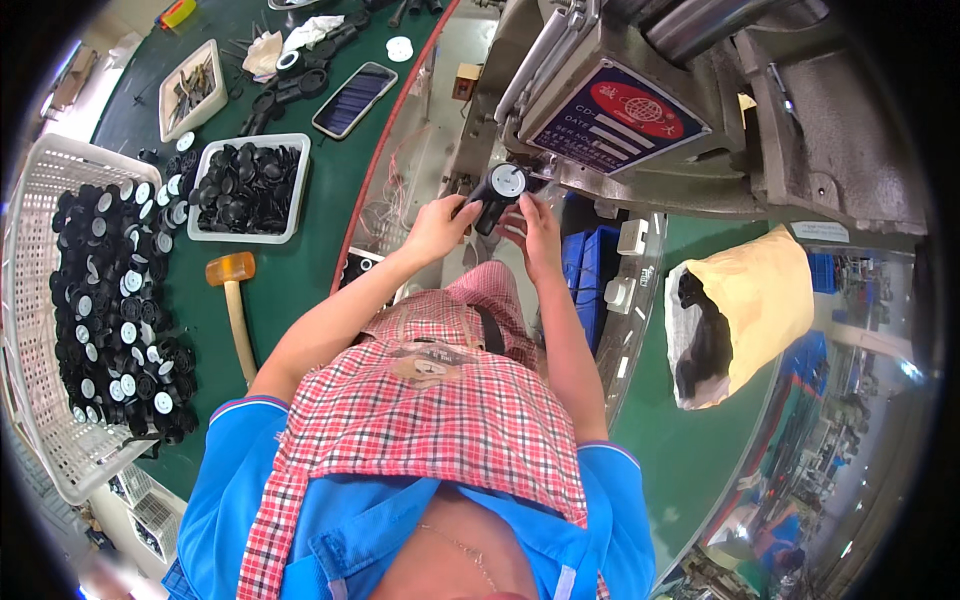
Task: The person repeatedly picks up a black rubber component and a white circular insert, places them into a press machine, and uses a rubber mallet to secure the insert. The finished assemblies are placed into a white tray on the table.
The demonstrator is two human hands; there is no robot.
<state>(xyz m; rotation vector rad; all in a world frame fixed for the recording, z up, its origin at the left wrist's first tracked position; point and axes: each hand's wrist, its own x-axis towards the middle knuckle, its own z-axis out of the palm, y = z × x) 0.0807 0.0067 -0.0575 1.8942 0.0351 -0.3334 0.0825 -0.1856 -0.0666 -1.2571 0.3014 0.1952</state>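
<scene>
In front of the machine (610,120), both hands are at a black plastic part (488,217) that carries a pale grey round disc (508,180) on top. My left hand (438,228) grips its left side, thumb and fingers closed round it. On the other side my right hand (537,235) has its fingertips curled against the part, close under the machine's lower edge. The machine's metal body comes near the part's far right end, and whether they touch I cannot tell.
At left stand a white basket (30,290) of black pieces with grey discs and a white tray (300,190) of black caps. A mallet (232,270), a phone (355,100) and a tray of small metal pieces (205,105) lie on the green table. A yellowish sack (760,300) stands right.
</scene>
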